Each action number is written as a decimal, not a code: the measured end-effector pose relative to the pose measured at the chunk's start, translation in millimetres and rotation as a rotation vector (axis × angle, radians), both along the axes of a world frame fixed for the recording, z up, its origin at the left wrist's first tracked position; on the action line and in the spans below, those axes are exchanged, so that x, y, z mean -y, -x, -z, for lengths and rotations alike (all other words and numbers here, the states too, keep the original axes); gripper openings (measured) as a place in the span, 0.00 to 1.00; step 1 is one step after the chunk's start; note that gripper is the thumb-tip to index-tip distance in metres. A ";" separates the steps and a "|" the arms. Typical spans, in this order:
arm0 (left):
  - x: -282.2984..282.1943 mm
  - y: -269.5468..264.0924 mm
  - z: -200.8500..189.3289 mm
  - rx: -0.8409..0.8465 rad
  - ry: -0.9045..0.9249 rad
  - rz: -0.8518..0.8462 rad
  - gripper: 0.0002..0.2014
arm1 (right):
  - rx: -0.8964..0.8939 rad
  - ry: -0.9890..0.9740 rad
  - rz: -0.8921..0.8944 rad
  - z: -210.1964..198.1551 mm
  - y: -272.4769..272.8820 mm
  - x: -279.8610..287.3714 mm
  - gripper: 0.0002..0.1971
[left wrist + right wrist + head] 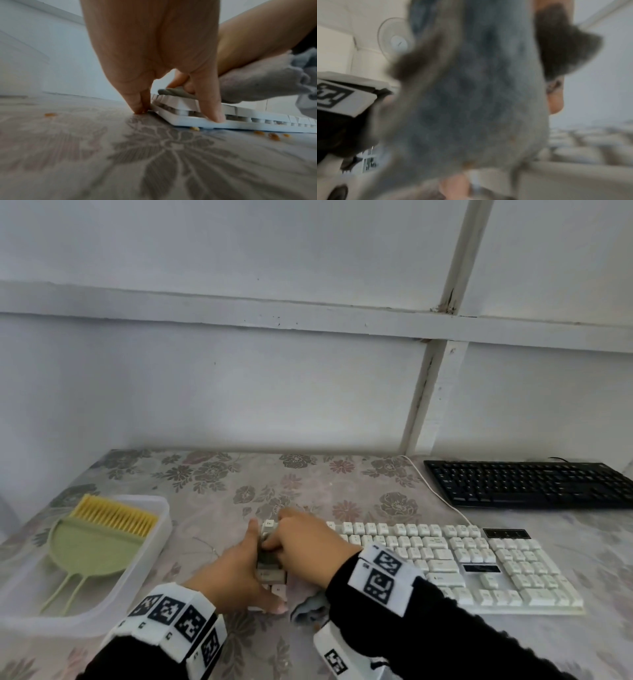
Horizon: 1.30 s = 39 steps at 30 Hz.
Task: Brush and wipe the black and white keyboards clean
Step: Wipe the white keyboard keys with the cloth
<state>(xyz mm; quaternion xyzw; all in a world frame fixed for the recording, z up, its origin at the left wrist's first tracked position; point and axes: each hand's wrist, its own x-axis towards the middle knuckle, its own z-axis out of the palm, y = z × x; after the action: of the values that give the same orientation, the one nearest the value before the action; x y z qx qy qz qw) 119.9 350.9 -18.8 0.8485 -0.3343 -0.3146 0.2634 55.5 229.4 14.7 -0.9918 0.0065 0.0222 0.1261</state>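
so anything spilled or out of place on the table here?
Yes: small orange crumbs lie scattered on the tablecloth by the white keyboard's front-left corner, one tucked under its edge, another to the left. The brush sits unused in its tray.

A pale panelled wall (239,371) stands behind the table (308,474) with its floral cloth.

left hand (239,571) fingers straight, pressing down; right hand (305,539) curled, gripping.
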 end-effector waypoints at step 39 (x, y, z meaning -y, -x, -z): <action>1.3 2.2 -6.3 -0.016 -0.038 0.040 0.65 | 0.026 -0.066 0.236 -0.4 61.8 66.9 0.11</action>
<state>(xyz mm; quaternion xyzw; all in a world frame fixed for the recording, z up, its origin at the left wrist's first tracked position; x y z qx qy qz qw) 117.8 349.6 -12.5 0.8439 -0.3433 -0.3328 0.2434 -6.3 162.5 15.1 -0.9797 0.1207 -0.0055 0.1603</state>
